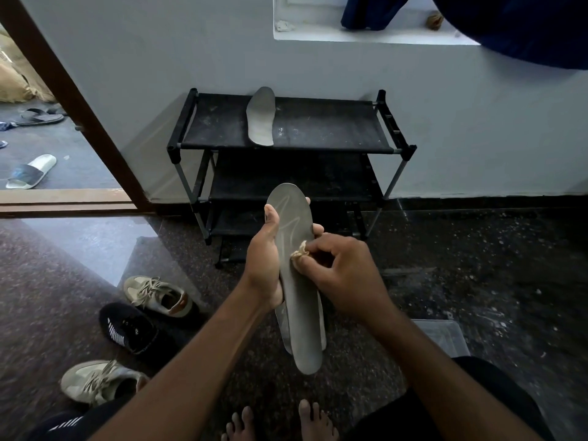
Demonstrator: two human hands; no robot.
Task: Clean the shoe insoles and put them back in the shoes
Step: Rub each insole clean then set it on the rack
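Left hand (264, 265) grips the grey insole (302, 329) up over the floor, right hand (343, 275) pinching a tiny rag (299, 249) onto it, so hard scrubbing could probably bend it or slide it loose.

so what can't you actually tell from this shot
Head view only:
- The cloth: mostly buried under the fingers of the right hand, so its size is unclear.
- Behind the front insole in the left hand: only edges of further insoles show, count uncertain.
- The clear box: partly covered by the right forearm, contents unreadable.
- Lower shelves of the rack: dark, partly behind the hands.
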